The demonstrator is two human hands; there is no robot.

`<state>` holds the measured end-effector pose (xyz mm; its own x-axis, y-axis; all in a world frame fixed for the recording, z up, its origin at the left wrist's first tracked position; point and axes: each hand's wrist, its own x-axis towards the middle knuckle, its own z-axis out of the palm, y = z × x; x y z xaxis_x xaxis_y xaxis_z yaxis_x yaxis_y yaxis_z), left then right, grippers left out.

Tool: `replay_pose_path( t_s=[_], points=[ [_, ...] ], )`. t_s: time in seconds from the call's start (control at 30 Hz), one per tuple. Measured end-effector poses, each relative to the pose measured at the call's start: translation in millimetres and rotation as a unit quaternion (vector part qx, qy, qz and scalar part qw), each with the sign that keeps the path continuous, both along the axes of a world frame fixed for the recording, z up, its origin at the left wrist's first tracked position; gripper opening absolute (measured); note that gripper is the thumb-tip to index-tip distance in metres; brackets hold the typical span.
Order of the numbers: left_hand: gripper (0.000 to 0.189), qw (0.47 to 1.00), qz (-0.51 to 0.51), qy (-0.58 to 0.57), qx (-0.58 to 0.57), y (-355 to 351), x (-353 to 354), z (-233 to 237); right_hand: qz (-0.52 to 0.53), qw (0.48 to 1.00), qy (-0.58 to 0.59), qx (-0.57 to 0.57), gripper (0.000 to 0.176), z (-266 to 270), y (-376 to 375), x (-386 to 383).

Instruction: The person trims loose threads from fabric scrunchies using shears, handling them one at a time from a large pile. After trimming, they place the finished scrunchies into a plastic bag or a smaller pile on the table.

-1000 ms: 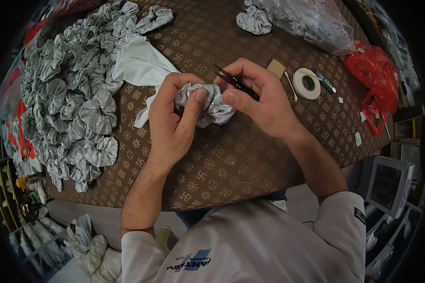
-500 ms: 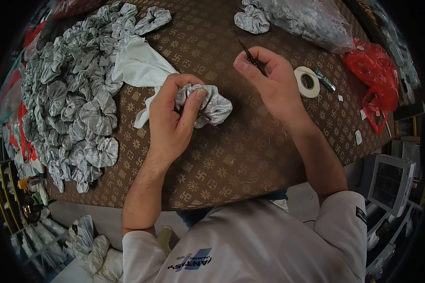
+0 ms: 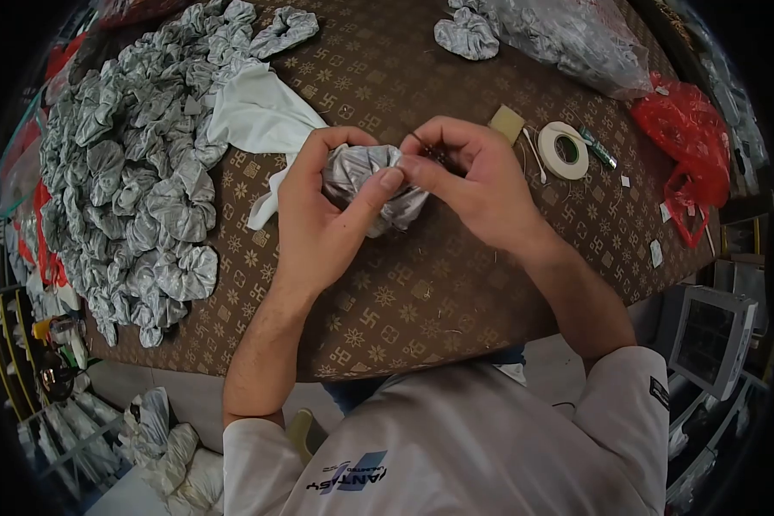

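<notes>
My left hand (image 3: 322, 215) is closed on a shiny silver-grey scrunchie (image 3: 361, 176), thumb on top. At the scrunchie's right side, my right hand (image 3: 469, 185) pinches with thumb and index finger against the fabric. A small dark pointed tool (image 3: 437, 155), partly hidden by the fingers, sits in that same hand. Just behind my left hand lies a white cloth (image 3: 262, 112). A big heap of similar grey scrunchies (image 3: 133, 172) covers the left of the table.
The brown patterned table (image 3: 387, 318) also bears a roll of white tape (image 3: 563, 150), a green tube (image 3: 598, 149), a cotton swab (image 3: 535, 156), a yellowish pad (image 3: 506, 125), a clear bag of scrunchies (image 3: 568, 43) and a red plastic bag (image 3: 688, 129). One loose scrunchie (image 3: 466, 36) lies beside the clear bag.
My right hand has moved left to the scrunchie, bringing the dark tool with it. The yellowish pad and the swab now show behind it.
</notes>
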<state>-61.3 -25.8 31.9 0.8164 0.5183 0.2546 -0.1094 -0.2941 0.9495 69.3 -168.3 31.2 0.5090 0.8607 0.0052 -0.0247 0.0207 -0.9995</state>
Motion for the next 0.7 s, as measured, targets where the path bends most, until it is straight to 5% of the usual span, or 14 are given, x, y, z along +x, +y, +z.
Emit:
replay_pose_path(
  t_s=[0.33,0.43,0.5,0.7],
  points=[
    [0.016,0.972,-0.067,0.032,-0.224,5.2,-2.4,1.4,-0.017,0.998,-0.006,0.054,0.019,-1.5,4.2,5.0],
    [0.016,0.977,-0.048,0.039,-0.204,4.3,-2.4,3.9,-0.082,0.986,-0.091,0.111,0.021,1.8,5.7,1.1],
    [0.016,0.980,-0.031,0.042,-0.190,5.2,-2.8,4.9,-0.107,0.901,-0.405,0.112,0.028,17.2,1.3,5.5],
    [0.016,0.983,-0.015,0.033,-0.182,7.1,-2.6,4.4,-0.065,0.891,-0.446,0.048,0.034,9.3,-0.8,4.1]
  ],
)
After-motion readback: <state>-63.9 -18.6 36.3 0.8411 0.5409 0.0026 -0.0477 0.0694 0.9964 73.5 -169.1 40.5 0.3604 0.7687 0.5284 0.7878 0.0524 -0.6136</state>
